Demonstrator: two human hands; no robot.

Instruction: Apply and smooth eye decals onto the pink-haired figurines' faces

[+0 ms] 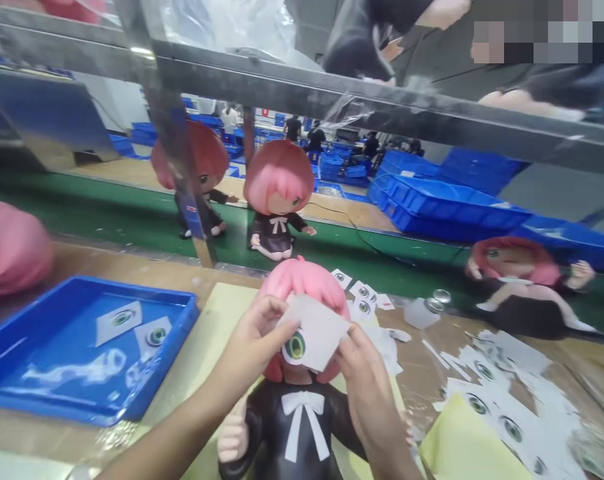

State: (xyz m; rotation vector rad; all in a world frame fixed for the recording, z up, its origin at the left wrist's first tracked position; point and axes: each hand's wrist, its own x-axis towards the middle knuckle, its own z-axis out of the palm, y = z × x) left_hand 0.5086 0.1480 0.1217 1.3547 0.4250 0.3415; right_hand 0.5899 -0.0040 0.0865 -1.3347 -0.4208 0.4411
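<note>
A doll [302, 277] with pink hair and a black dress with a white bow lies face-up in front of me on a pale yellow sheet. A white paper square [316, 328] covers part of its face. My left hand [262, 333] pinches the paper's left corner, and my right hand [359, 357] grips its right corner. A green eye [296, 345] shows at the paper's lower left; I cannot tell whether it is on the face or the paper. The face's other side is hidden.
At left, a blue tray [67, 413] holds water and eye decals [119, 319]. More eye decal sheets [509, 427] and a yellow cloth [469, 443] lie at right, near a small bottle [422, 313]. Seated dolls [279, 193] stand on the green belt [382, 257] beyond a metal post [175, 127].
</note>
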